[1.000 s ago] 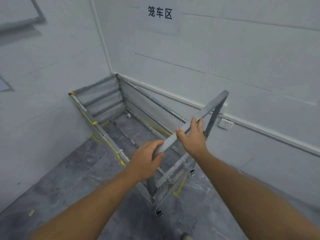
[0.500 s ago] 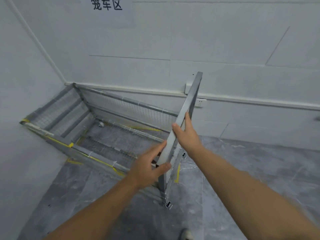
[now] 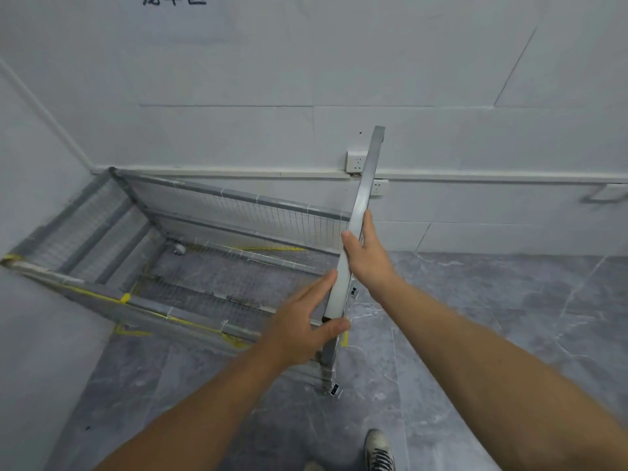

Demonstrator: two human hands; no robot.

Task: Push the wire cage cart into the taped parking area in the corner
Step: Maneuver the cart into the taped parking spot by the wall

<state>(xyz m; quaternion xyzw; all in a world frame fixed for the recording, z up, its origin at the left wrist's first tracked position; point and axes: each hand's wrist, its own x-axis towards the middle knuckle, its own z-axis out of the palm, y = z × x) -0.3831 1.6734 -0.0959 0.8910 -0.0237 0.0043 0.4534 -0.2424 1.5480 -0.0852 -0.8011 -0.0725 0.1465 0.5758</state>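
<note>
1. Cage cart (image 3: 190, 266): it is seen standing in the corner of the floor (image 3: 475, 334), its long axis running from the hands away toward the corner where the two walls meet. Its far end is close against the left wall (image 3: 40, 164) and its far long side lies along the back wall (image 3: 306, 79).
2. Yellow tape (image 3: 131, 329) is seen on the floor beside the near long side and through the wire base, so the cart is judged to be largely inside the marked area already.
3. The top rail (image 3: 360, 219) of the near end is gripped by both hands. The left hand (image 3: 299, 331) is closed round its lower, nearer part, thumb under and fingers over. The right hand (image 3: 368, 258) is set higher along the rail, fingers laid flat against its far face and thumb on the near face.
4. The cart lies ahead and to the left of both hands; the left hand is the nearer to the cart's body.
5. Any remaining push is judged to be needed along the long axis, toward the corner, with the near end swung in toward the back wall.
6. A wall socket (image 3: 355, 162) is seen just behind the rail's upper end; contact there is judged a risk.
</note>
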